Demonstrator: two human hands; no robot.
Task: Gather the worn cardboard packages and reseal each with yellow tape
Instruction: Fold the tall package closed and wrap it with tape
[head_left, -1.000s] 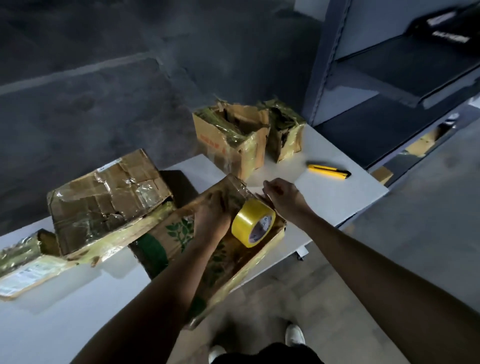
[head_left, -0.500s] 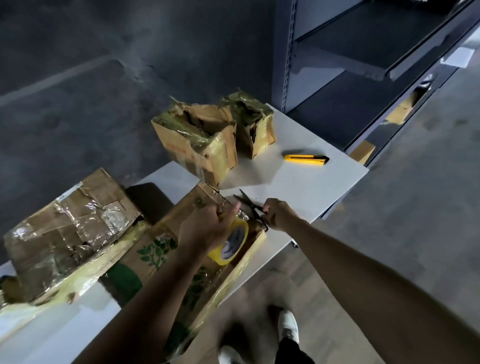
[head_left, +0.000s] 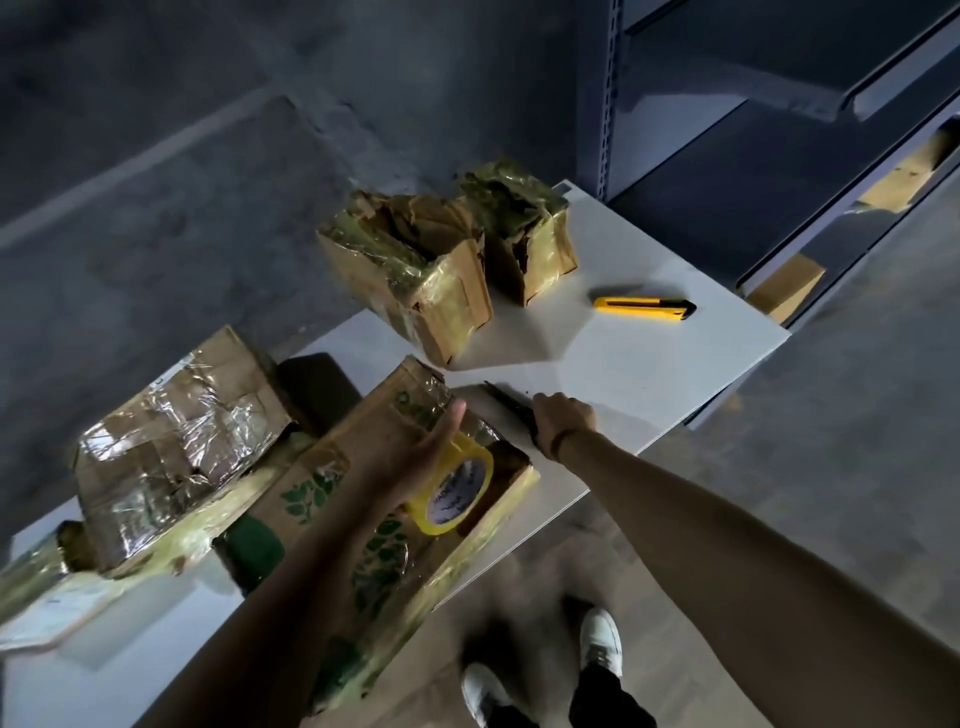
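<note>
So the yellow tape roll (head_left: 457, 493) is held in the left hand (head_left: 426, 457), right on top of the leaf-printed package (head_left: 332, 499), which is laid flat along the near edge of the white worktop (head_left: 649, 374). The thumb is stuck out straight toward the package's far end, and the other fingers are curled round the roll, mostly hidden behind it. A dark pair of scissors (head_left: 511, 402) is gripped in the right hand (head_left: 563, 421) just beside the package's far corner. Its fingers are wrapped tight round the handles and the blades are pointed away to the left; whether the blades are apart can't really be told. Off to the left, a crumpled package (head_left: 171, 441) covered in shiny clear tape is stacked on a flatter package (head_left: 52, 597). At the far end a larger torn-open package (head_left: 415, 280) and a smaller torn-open package (head_left: 530, 239) are parked side by side. A yellow utility knife (head_left: 644, 309) is seen lying on the worktop just right of them, with blue-grey shelving (head_left: 779, 130) behind.
</note>
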